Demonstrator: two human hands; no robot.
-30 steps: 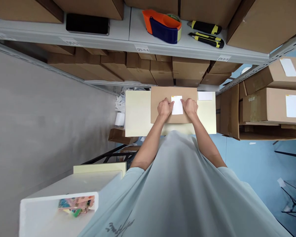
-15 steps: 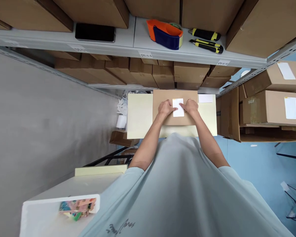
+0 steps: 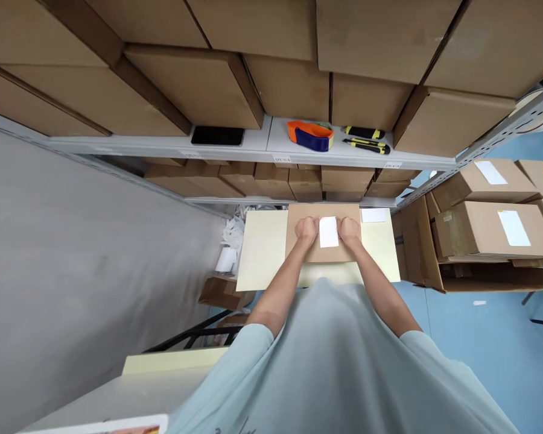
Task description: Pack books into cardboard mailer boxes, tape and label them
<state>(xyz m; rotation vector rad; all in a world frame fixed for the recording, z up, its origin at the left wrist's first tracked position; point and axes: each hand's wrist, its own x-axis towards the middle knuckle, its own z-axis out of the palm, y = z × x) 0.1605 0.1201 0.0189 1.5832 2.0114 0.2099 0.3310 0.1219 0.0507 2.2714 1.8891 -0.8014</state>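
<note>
No longer across the white label (image 3: 329,232), hands (image 3: 306,230) (image 3: 349,230) at its edges.

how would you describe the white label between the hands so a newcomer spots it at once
Below the grey shelf, find the pale yellow table and the brown box on it. On that box's top lies the white label, between the left hand and the right hand. Unlike the white slip on the table to the right, it is taller than wide.
</note>
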